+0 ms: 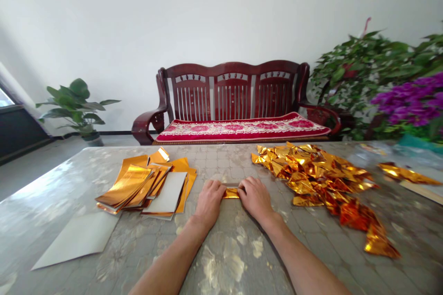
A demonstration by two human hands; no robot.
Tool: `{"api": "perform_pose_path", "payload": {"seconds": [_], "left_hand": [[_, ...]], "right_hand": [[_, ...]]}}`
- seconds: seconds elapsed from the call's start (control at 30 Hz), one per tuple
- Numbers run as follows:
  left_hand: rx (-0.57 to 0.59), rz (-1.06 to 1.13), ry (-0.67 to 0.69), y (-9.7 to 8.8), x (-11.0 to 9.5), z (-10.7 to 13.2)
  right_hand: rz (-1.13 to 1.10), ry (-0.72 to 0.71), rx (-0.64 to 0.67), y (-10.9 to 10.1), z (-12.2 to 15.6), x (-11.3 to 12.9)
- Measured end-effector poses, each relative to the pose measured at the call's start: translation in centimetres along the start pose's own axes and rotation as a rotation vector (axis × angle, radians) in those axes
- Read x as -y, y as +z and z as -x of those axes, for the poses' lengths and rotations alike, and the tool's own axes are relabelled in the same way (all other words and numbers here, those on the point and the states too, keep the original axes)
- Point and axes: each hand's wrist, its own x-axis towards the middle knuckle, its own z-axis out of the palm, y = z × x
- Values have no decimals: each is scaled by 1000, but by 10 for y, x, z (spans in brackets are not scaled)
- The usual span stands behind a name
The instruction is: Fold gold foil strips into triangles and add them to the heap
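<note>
A small folded strip of gold foil paper (231,193) lies on the marbled tabletop (304,258), pinched between my two hands. My left hand (209,203) presses its left end with the fingers curled over it. My right hand (254,198) holds the right end the same way. To the left of my left hand sits a loose pile of gold foil sheets (141,184), some showing a pale grey back (168,192). A crumpled heap of gold foil (314,175) spreads out to the right of my right hand.
A single grey-backed sheet (78,239) lies at the table's front left. Another gold foil piece (406,174) rests at the far right on a pale strip (420,191). Beyond the table's far edge stand a dark red wooden bench (231,92) and potted plants (377,73).
</note>
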Motion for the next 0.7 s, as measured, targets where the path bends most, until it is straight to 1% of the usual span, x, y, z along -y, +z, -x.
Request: {"api": "perform_pose_path", "payload": {"seconds": [0.1,0.17,0.27,0.37,0.5,0.6,0.7], "left_hand": [[60,79,108,-1,2,-1],[79,83,147,-1,3,1],[83,31,192,-1,-1,7],[72,-50,240,0,-10,17],[84,-94,182,-1,-26,27],[103,-82,101,-3,-36,29],[121,-85,49,-3,-43,29]], "right_hand": [[2,1,-5,0,0,-1],[7,-1,-10,0,-1,-2],[9,-1,-14,0,-3,-5],[9,10,-13,-1,-4,-7],[35,49,-23,-1,-3,-6],[41,85,-29,0,-1,0],[56,85,-23,3,1,6]]}}
